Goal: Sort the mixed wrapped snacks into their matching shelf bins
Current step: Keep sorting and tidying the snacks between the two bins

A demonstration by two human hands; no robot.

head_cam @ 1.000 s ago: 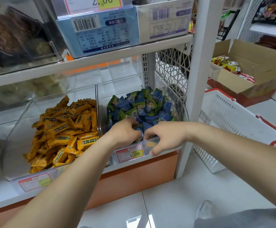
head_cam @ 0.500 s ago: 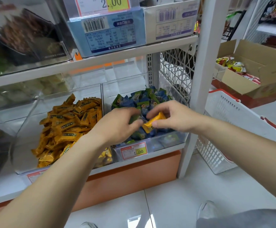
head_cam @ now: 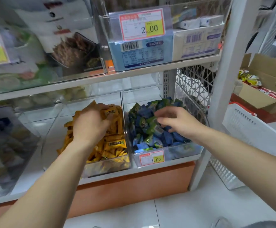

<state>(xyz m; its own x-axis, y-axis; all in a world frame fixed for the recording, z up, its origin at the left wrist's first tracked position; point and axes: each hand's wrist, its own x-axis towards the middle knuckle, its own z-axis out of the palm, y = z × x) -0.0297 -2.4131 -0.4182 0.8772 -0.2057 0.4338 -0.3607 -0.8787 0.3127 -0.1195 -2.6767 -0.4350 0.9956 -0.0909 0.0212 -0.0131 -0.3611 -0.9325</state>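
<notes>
Wrapped snacks sit in two clear bins side by side on the lower shelf: orange-yellow packets [head_cam: 116,143] in the left bin [head_cam: 107,167], blue and green packets [head_cam: 150,129] in the right bin [head_cam: 183,150]. My left hand [head_cam: 91,125] is down on the orange-yellow heap with its fingers bent into it and hidden, so I cannot tell whether it holds a packet. My right hand [head_cam: 180,122] hovers over the blue and green heap, fingers loose and half bent, holding nothing I can see. I judge this to be the drop-off of a stray. Next I need to search the right bin for another orange one and pinch it out. Half a second ago my right hand pinched an orange packet over the right bin, my left hand meeting it. Now that packet has left my right hand and my left hand has crossed to the left bin.
</notes>
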